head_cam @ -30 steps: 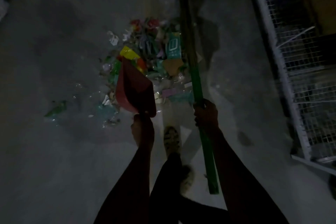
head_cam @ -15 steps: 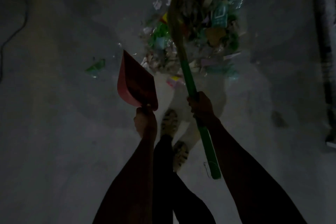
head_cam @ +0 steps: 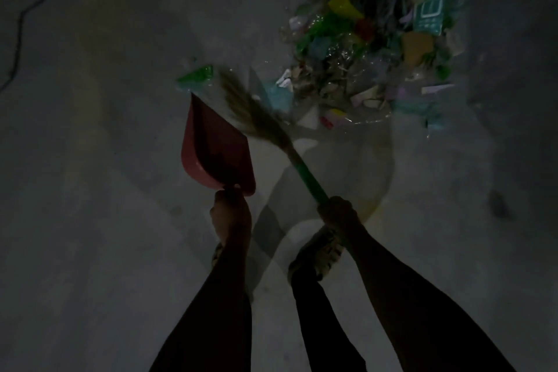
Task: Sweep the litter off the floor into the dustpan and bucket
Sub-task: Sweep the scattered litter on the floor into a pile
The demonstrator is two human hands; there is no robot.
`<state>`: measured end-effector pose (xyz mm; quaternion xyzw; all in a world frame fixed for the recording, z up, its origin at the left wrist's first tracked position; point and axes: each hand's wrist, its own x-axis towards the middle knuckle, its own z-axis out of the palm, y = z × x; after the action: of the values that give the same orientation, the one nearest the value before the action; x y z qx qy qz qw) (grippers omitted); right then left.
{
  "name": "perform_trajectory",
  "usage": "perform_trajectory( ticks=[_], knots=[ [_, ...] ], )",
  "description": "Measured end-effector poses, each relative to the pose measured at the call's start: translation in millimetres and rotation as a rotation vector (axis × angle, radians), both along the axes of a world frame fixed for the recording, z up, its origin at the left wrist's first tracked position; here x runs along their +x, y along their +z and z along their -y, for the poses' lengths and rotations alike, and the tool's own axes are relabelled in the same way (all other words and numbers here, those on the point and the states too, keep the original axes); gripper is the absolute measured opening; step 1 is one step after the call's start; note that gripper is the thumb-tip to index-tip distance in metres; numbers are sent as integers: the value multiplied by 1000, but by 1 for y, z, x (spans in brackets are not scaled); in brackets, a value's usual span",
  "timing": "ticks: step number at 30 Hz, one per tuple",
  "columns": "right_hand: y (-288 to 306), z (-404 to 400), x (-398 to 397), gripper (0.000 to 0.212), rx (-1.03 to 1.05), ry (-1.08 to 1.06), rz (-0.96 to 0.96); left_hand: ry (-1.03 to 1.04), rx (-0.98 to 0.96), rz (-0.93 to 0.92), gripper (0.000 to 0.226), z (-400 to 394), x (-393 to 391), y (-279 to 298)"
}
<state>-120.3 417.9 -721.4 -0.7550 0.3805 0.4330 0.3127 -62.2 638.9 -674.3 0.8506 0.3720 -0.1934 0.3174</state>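
Left hand (head_cam: 231, 214) grips the red plastic dustpan (head_cam: 216, 146); right hand (head_cam: 339, 214) is closed around the green-handled straw broom (head_cam: 262, 121), bristles beside the dustpan, colourful litter pile (head_cam: 374, 39) beyond.

The broom bristles (head_cam: 250, 112) are smeared by motion blur just beside the litter pile (head_cam: 374, 39), whose far side is cut off by the top edge. Within the pile, single scraps are too dim to name. The dustpan's handle seems buried inside the left hand (head_cam: 231, 214).
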Motion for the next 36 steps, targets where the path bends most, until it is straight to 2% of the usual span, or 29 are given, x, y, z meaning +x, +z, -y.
perform_trajectory(
  ticks=[4, 8, 11, 14, 17, 19, 24, 29, 36],
  knots=[
    [12, -33, 5, 41, -179, -40, 51, -17, -36, 2, 46, -42, 6, 8],
    [32, -82, 18, 34, -229, -225, 187, -57, -64, 30, 46, -83, 16, 19],
    [42, -124, 27, 40, -159, -345, 336, -72, -63, 36, 44, -111, 26, 29],
    [52, -166, 41, 35, 6, -428, 415, -67, -64, 50, 42, -138, 35, 37],
    [62, -203, 64, 34, 151, -418, 459, -34, -63, 61, 41, -164, 43, 40],
    [62, -224, 79, 37, 223, -377, 452, -11, -51, 56, 42, -179, 46, 40],
    [46, -254, 114, 32, 293, -234, 266, 48, -16, 30, 42, -208, 44, 39],
    [38, -248, 127, 31, 168, -248, 166, 65, -35, 14, 43, -230, 34, 38],
    [46, -223, 151, 33, -128, -393, 358, 54, -20, -20, 45, -236, 54, 37]
  ],
)
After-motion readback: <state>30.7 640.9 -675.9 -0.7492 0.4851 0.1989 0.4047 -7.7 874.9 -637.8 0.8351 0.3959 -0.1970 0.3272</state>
